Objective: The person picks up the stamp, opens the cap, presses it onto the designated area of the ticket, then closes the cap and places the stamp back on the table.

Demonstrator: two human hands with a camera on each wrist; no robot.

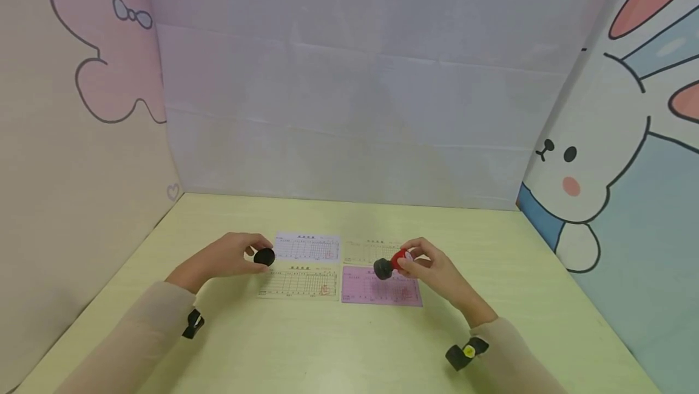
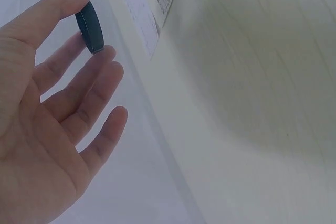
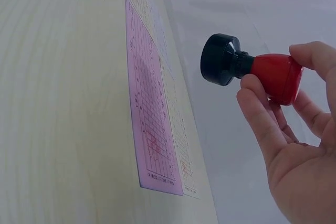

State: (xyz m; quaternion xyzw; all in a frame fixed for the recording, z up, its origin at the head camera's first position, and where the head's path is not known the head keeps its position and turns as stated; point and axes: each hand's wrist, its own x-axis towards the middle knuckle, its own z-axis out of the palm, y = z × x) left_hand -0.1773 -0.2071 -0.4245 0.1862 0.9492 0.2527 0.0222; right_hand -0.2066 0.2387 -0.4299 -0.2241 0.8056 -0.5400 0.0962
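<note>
My right hand [image 1: 434, 265] grips a stamp by its red handle [image 3: 275, 77], holding it over the slips with the black stamp head [image 3: 219, 60] pointing left. Between thumb and fingertips, my left hand [image 1: 237, 254] pinches a round black cap [image 2: 90, 27] beside the left slips. Beneath the stamp lies a pink form slip [image 1: 381, 297], with a red mark near its right end. A pale yellow slip [image 1: 297, 285] sits left of it, also marked in red. Behind these are a white slip [image 1: 306, 247] and another pale slip [image 1: 357, 251], partly covered by the stamp and hand.
The slips lie in two rows on a light wooden table [image 1: 349, 345]. A pale cloth backdrop [image 1: 349, 90] stands at the table's far edge. Side panels carry a pink cartoon figure [image 1: 120, 66] on the left and a white rabbit [image 1: 590, 151] on the right.
</note>
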